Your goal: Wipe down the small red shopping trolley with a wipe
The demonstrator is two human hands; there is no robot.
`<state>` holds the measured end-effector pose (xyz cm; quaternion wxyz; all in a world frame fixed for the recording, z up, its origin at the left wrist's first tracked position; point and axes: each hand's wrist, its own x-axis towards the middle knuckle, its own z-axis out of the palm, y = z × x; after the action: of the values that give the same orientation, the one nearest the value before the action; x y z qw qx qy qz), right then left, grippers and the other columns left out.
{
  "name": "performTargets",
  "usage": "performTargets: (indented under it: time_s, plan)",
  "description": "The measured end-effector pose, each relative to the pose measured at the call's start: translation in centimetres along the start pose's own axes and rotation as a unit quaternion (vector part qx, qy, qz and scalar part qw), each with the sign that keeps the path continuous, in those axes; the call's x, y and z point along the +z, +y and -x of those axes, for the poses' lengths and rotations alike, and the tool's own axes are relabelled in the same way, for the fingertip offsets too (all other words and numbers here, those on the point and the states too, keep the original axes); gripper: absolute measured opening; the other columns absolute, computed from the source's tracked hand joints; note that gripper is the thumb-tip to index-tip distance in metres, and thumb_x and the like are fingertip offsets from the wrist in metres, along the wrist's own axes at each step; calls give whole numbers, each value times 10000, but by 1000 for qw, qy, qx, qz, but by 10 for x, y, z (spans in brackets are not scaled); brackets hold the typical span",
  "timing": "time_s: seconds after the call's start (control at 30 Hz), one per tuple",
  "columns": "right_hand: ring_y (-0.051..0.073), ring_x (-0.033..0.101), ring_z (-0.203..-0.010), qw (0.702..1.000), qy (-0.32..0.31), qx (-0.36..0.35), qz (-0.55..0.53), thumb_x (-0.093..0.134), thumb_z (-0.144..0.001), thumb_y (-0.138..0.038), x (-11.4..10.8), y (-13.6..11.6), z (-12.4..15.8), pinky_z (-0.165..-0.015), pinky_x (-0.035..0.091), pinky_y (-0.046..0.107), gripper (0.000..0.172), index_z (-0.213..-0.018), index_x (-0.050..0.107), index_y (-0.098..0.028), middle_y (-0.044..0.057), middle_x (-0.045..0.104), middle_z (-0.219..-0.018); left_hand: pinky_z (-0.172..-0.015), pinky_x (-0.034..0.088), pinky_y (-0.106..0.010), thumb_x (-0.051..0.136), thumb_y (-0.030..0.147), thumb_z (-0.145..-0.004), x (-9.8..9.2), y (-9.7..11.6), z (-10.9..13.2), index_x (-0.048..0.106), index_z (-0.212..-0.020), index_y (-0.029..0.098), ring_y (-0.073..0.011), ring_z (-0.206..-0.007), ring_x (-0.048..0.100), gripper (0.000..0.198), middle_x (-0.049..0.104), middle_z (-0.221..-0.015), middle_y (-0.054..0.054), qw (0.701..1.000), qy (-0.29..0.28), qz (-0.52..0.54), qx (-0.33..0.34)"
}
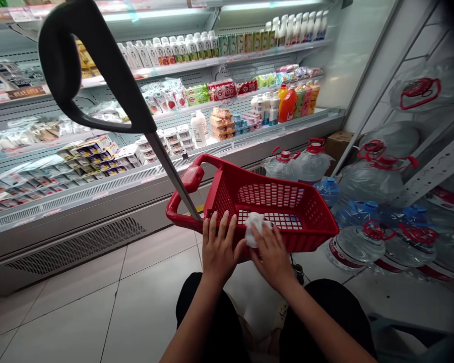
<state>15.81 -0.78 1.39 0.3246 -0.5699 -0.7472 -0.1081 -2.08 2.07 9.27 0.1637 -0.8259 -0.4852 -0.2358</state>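
In front of my knees stands a red plastic shopping basket point(245, 174) with perforated walls and a long pull handle point(115, 75) of black plastic on a metal rod. My left hand point(219, 252) lies with its fingers stretched out over the near rim, close to the foot of the rod. A crumpled white cloth or tissue point(254, 227) is held by my right hand point(272, 257) against the near rim. Part of the cloth is covered by my right fingers. Through the basket's floor grid, light shows.
A refrigerated display point(143, 176) with bottles, cartons and packs runs along the back. Large water bottles point(359, 242) with red handles crowd the right side, by a metal rack. A blue-grey stool point(411, 338) is at the lower right. The floor point(71, 312) is tiled.
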Motion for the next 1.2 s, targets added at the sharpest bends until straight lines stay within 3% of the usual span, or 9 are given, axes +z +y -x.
performTargets:
  time_s: [0.1,0.17,0.4,0.47,0.63,0.73,0.8,1.1,1.2]
  plan:
    - [298,334,-1558,998,6,-43,-51,445,-1030,-269,9,-31,-27,-1261,323,563,778,-1692,53,-155,147,380,-1673,-1311,167,-531,481,450,-1057,4,0,-3,389,-1629,171,-343,-1564,303,643,415,-1664,-70,1000,4,-6,5]
    - [294,349,-1551,997,3,-52,-51,447,-1030,-263,10,-31,-30,-1266,312,561,769,-1693,68,-168,141,387,-1670,-1314,168,-514,464,434,-1064,6,-4,-4,336,-1650,160,-329,-1569,297,660,392,-1677,-74,1000,5,-9,10]
    - [339,412,-1511,997,-5,38,65,522,-1000,-263,-14,60,34,-1271,271,586,787,-1693,152,-211,151,376,-1674,-1291,184,-614,582,426,-1023,9,-15,-10,433,-1606,339,-386,-1561,289,609,359,-1694,-59,1000,11,-11,-7]
    - [356,415,-1506,996,0,56,76,520,-1001,-283,-18,70,41,-1269,260,611,799,-1695,131,-206,152,350,-1686,-1277,178,-655,614,444,-1006,11,-13,-13,493,-1568,365,-419,-1557,276,580,368,-1688,-66,1000,16,-9,-17]
    - [346,392,-1520,999,-7,11,40,511,-1009,-291,-2,24,4,-1266,284,589,781,-1687,150,-152,170,382,-1667,-1286,123,-668,601,477,-1004,22,-1,-13,549,-1534,312,-420,-1574,242,557,388,-1679,-71,999,16,-14,-29]
    - [316,354,-1543,1000,-1,-29,8,506,-1013,-299,10,-8,-22,-1268,310,541,765,-1677,174,-114,177,394,-1658,-1326,95,-556,491,390,-1057,26,2,-9,427,-1611,208,-315,-1587,268,587,342,-1699,-85,1000,0,-17,-7]
    - [298,360,-1541,999,-4,-44,5,505,-1009,-282,12,-11,-26,-1274,306,521,752,-1675,192,-124,164,398,-1659,-1337,78,-486,421,317,-1076,27,0,-6,359,-1639,176,-254,-1594,263,584,316,-1708,-75,1000,-6,-18,8]
    - [339,484,-1455,991,3,46,122,528,-1006,-298,-28,94,57,-1246,323,571,730,-1671,247,-186,180,521,-1561,-1339,65,-478,389,290,-1079,30,-19,-9,344,-1645,187,-241,-1603,239,576,268,-1721,-49,1000,0,1,-26]
    - [358,498,-1434,989,16,74,129,517,-1015,-333,-32,105,62,-1237,326,594,726,-1665,250,-152,207,528,-1540,-1341,79,-493,395,290,-1075,39,-10,-12,322,-1654,192,-249,-1603,236,592,297,-1713,-43,999,-3,12,-30]
